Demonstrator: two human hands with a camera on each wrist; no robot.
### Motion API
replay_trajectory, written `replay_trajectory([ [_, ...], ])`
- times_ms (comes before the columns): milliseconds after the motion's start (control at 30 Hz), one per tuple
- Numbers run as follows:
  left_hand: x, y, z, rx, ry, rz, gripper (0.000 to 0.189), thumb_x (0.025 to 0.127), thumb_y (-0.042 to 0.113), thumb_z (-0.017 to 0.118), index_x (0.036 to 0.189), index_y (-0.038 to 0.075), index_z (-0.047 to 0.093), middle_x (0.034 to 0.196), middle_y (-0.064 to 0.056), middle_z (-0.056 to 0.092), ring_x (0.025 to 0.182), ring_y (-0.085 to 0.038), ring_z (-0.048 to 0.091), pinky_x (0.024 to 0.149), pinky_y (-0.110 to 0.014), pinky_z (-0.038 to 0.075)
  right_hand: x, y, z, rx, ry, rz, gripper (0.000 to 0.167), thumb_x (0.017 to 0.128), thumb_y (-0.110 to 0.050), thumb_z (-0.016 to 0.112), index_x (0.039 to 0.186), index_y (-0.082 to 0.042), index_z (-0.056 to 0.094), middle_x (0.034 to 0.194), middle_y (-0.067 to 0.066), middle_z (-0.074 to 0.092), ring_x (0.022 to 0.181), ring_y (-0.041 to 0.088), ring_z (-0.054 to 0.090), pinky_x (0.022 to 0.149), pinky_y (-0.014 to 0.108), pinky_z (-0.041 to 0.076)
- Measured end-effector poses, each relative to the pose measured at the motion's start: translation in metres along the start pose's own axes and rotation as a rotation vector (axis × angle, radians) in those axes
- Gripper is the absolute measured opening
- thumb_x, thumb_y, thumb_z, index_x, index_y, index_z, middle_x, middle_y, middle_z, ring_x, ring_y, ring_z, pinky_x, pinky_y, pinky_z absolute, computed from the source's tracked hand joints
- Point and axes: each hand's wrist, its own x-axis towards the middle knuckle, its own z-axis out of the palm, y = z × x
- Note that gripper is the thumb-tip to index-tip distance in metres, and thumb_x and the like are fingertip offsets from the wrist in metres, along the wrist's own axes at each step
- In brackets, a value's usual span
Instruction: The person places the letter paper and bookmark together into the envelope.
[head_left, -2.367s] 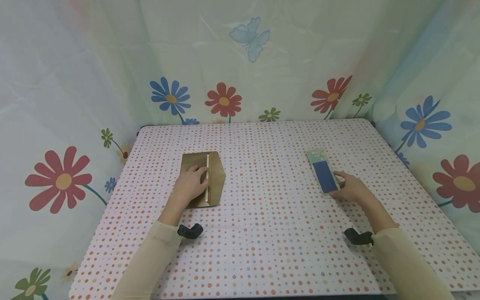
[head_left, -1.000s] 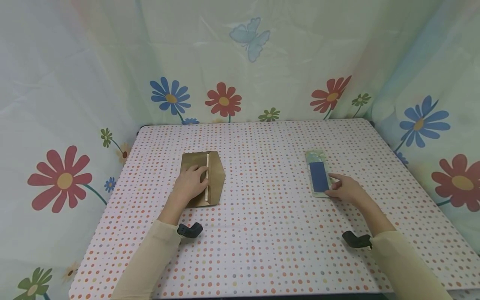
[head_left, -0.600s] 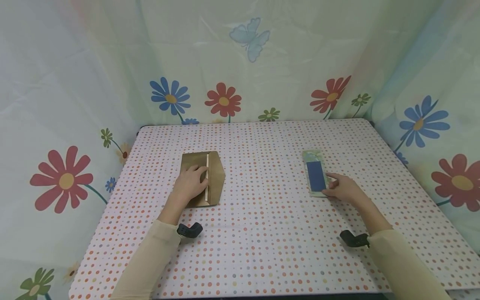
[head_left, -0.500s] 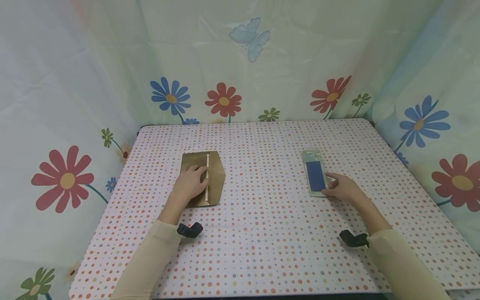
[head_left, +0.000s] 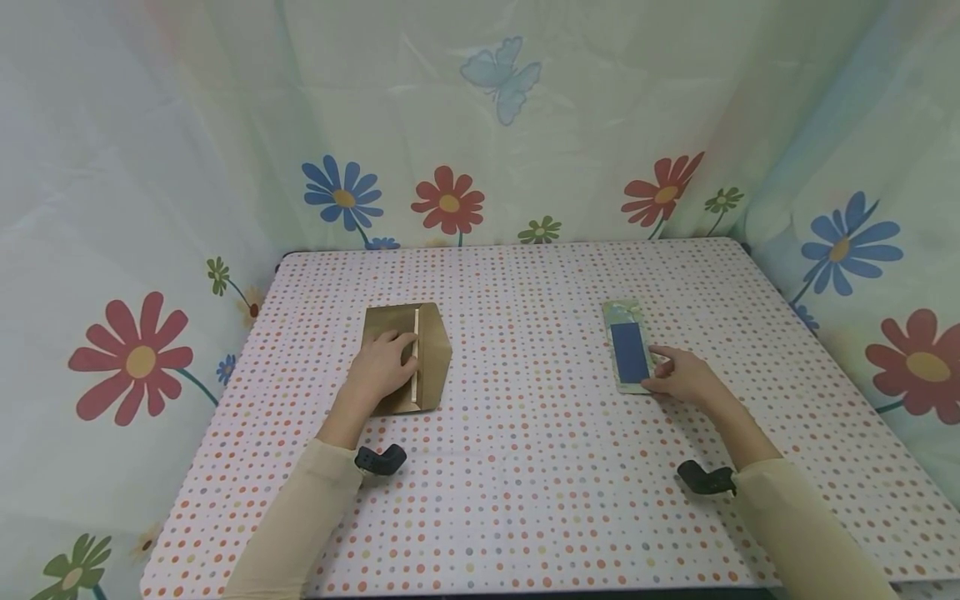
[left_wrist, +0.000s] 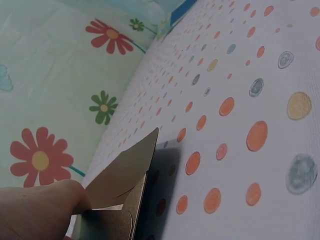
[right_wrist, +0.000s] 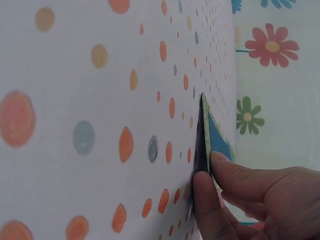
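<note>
Gripping gold envelope (head_left: 437, 358) at its mouth with left hand (head_left: 378, 367); pinching blue-and-green card (head_left: 631, 353) by 1 edge with right hand (head_left: 686, 379).

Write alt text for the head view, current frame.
A person's left hand holds a gold envelope at its open mouth while the right hand pinches the right edge of a flat green card with a blue panel. Around them: a dotted tabletop, floral curtains behind.

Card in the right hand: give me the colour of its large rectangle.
The rectangle is dark blue; it shows best in the head view.
</note>
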Motion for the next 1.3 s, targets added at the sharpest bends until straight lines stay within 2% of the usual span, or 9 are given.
replay_trajectory([
  [200,0.000,0.000,0.000,0.003,-0.004,0.003,0.047,0.094,0.035,0.047,0.139,0.022,0.050,0.144,-0.015,0.046,0.128,-0.046,0.044,0.100,-0.058,0.042,0.002,0.000,0.004,0.022,0.009,0.025,0.080,0.084,-0.015,0.070,0.145,0.009,0.025,0.107,0.025,0.056,0.083,0.023,0.063,0.069,0.031,0.053],
  [467,0.001,-0.001,0.001,0.003,-0.001,0.007,0.047,0.094,0.035,0.047,0.139,0.021,0.050,0.143,-0.014,0.046,0.128,-0.045,0.045,0.100,-0.057,0.042,0.006,-0.004,0.006,0.001,0.024,0.042,0.079,0.084,-0.016,0.070,0.145,0.008,0.026,0.107,0.026,0.057,0.090,0.031,0.062,0.072,0.033,0.054],
  [833,0.002,-0.003,0.002,0.001,0.000,0.011,0.047,0.094,0.034,0.046,0.139,0.021,0.050,0.143,-0.014,0.046,0.128,-0.045,0.045,0.101,-0.057,0.041,0.007,-0.008,0.007,-0.023,0.028,0.009,0.080,0.083,-0.018,0.071,0.145,0.007,0.028,0.104,0.023,0.058,0.088,0.029,0.060,0.073,0.037,0.050],
  [1133,0.002,-0.002,0.002,0.000,0.005,0.012,0.047,0.093,0.034,0.047,0.139,0.020,0.050,0.143,-0.014,0.047,0.127,-0.045,0.045,0.102,-0.056,0.041,0.008,-0.011,0.012,0.015,0.024,0.009,0.078,0.083,-0.016,0.070,0.145,0.006,0.028,0.105,0.023,0.058,0.084,0.024,0.062,0.068,0.029,0.053],
  [1300,0.002,-0.002,0.002,0.000,0.009,0.015,0.047,0.093,0.033,0.047,0.138,0.019,0.051,0.142,-0.015,0.047,0.128,-0.044,0.046,0.103,-0.055,0.040,0.009,-0.013,0.013,0.030,0.025,0.013,0.079,0.083,-0.015,0.071,0.145,0.006,0.028,0.107,0.024,0.058,0.083,0.023,0.063,0.068,0.028,0.054],
])
